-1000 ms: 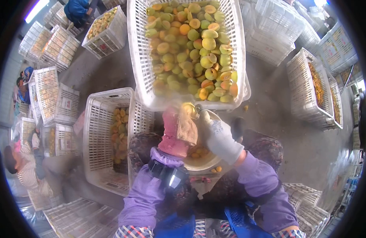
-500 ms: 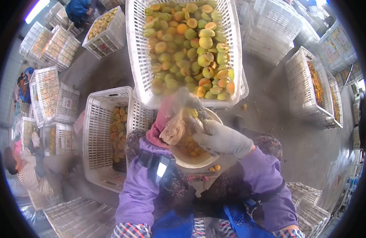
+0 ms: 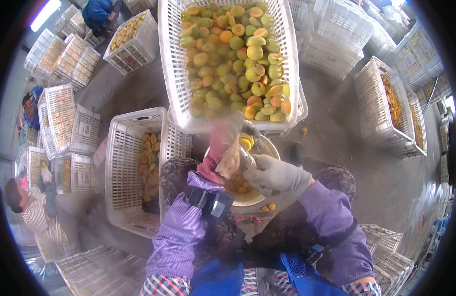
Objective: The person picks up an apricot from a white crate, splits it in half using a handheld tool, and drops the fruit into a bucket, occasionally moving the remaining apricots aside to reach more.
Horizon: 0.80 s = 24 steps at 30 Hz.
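Apricot (image 3: 245, 142) now shows yellow cut face and sits higher than half second ago, at 12 o'clock edge of bowl (image 3: 270, 149). Left hand (image 3: 222, 148) pinches it and has lifted slightly. Right hand (image 3: 277, 175) stays low, curled round thin tool (image 3: 247, 159); tool blurred. Bowl under both hands holds orange pieces. Large crate (image 3: 169, 74) at 12 o'clock is heaped with whole green-yellow apricots. Side crate (image 3: 120, 167) at 9 o'clock is partly filled with orange halves. Two loose pieces (image 3: 269, 207) lie at 5 o'clock of bowl.
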### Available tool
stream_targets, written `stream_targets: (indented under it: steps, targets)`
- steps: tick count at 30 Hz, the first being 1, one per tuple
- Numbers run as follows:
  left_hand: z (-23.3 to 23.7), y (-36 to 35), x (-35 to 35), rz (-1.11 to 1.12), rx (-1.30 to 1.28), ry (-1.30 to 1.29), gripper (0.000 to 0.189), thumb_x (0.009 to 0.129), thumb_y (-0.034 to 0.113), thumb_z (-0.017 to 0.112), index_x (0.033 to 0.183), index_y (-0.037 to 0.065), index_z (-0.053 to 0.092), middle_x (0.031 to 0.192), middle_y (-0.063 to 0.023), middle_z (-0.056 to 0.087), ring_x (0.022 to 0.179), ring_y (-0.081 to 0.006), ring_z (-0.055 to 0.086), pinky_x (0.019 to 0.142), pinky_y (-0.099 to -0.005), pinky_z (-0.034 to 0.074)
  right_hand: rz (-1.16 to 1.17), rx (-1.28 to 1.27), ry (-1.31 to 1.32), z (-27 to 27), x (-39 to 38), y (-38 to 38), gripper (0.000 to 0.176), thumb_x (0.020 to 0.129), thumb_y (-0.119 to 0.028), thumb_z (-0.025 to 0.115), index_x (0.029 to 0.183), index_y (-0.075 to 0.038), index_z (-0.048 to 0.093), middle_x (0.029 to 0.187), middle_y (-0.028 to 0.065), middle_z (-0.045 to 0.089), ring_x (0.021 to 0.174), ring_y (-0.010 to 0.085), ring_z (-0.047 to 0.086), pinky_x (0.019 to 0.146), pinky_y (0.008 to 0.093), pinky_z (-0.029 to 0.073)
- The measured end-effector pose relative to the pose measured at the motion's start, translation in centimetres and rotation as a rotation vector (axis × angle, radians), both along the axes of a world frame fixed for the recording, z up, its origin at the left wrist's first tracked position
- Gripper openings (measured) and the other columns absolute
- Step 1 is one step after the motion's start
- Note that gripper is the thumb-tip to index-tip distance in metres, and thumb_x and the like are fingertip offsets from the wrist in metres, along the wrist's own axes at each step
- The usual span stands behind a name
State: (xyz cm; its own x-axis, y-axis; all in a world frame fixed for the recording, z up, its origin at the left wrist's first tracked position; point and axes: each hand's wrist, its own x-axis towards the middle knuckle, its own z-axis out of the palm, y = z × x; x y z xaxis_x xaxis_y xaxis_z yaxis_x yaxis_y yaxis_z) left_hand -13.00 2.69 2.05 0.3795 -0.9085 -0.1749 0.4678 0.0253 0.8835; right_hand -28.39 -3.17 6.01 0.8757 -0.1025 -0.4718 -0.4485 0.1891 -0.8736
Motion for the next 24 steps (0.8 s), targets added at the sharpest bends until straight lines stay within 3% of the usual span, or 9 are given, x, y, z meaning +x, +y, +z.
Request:
stream_targets:
  steps: [5,10,11,13,15,18,20,22,24]
  targets:
    - [0.2,-0.3,0.4,-0.03,-0.06,-0.051,0.022,0.097,0.024,0.055,0.093,0.003,0.06,0.083,-0.0057,0.058,0.07,-0.0168,0.056,0.062,-0.0307,0.047,0.003,0.103,0.085,0.4,-0.5,-0.1,0.023,0.093,-0.019,0.055,0.107,-0.001,0.056,0.081,0.0006,0.059,0.068,0.0071,0.054,0.063,0.025,0.047]
    - [-3.5,0.4,3.8,0.035,-0.249,0.786,0.022,0.095,0.032,0.057,0.097,0.01,0.059,0.085,0.0008,0.055,0.079,-0.0133,0.055,0.067,-0.0282,0.046,-0.145,-0.217,-0.059,-0.8,-0.6,0.9,0.019,0.092,-0.012,0.053,0.108,-0.002,0.057,0.083,0.0019,0.062,0.072,0.0146,0.058,0.067,0.0282,0.049]
    - [-1.3,0.6,3.8,0.153,-0.267,0.659,0.019,0.093,0.029,0.058,0.097,0.011,0.06,0.085,0.0017,0.055,0.078,-0.0116,0.054,0.065,-0.0275,0.044,0.229,-0.886,-0.193,-6.2,-2.1,-1.0,0.021,0.09,-0.011,0.054,0.109,-0.001,0.055,0.083,0.008,0.064,0.073,0.0238,0.061,0.067,0.0335,0.05]
    - [3.1,0.9,3.6,0.448,-0.314,0.377,0.016,0.09,0.024,0.062,0.098,0.01,0.06,0.087,0.0017,0.055,0.077,-0.0098,0.052,0.063,-0.0278,0.042,0.361,-1.316,-0.274,-9.5,-1.3,-1.3,0.024,0.087,-0.009,0.055,0.11,-0.001,0.053,0.083,0.0175,0.066,0.075,0.037,0.063,0.066,0.0424,0.051]
    - [6.5,4.0,3.8,0.547,-0.29,0.305,0.019,0.091,0.025,0.062,0.102,0.009,0.06,0.09,0.0007,0.056,0.08,-0.0085,0.053,0.066,-0.0251,0.042,-0.027,-0.815,0.009,-5.4,-1.3,0.3,0.027,0.084,-0.009,0.057,0.11,0.0,0.051,0.082,0.0243,0.064,0.077,0.0449,0.061,0.065,0.0498,0.05]
    - [5.8,10.3,7.0,0.171,-0.557,0.776,0.014,0.086,0.015,0.062,0.09,0.002,0.058,0.067,0.0011,0.055,0.058,-0.0111,0.056,0.049,-0.0233,0.041,-0.024,-0.863,0.029,-4.9,-0.9,0.7,0.03,0.083,-0.011,0.059,0.11,0.0,0.05,0.078,0.0264,0.063,0.074,0.047,0.06,0.064,0.0534,0.048]
    - [3.6,14.2,10.4,0.208,-0.415,0.753,0.02,0.092,0.019,0.056,0.079,0.003,0.056,0.062,-0.0038,0.056,0.056,-0.017,0.058,0.053,-0.0283,0.046,0.096,-1.096,0.076,-5.3,-1.2,0.7,0.026,0.087,-0.02,0.056,0.105,-0.002,0.053,0.072,0.022,0.063,0.069,0.0416,0.063,0.06,0.0515,0.05]
    - [1.4,16.9,13.6,0.352,-0.199,0.243,0.017,0.092,0.02,0.055,0.091,0.002,0.057,0.078,-0.0096,0.058,0.072,-0.0227,0.058,0.064,-0.0321,0.046,0.129,-1.252,0.073,-5.8,-1.7,0.7,0.027,0.088,-0.024,0.054,0.103,-0.002,0.055,0.069,0.0189,0.064,0.067,0.0381,0.064,0.059,0.0497,0.051]
    - [-0.9,20.0,16.0,0.501,0.406,-0.93,0.023,0.091,0.02,0.054,0.103,0.001,0.057,0.094,-0.0154,0.059,0.087,-0.0284,0.058,0.075,-0.0359,0.047,0.105,-1.171,0.031,-4.6,-1.1,1.0,0.03,0.088,-0.026,0.054,0.106,-0.002,0.054,0.071,0.0181,0.065,0.067,0.0373,0.065,0.061,0.0483,0.052]
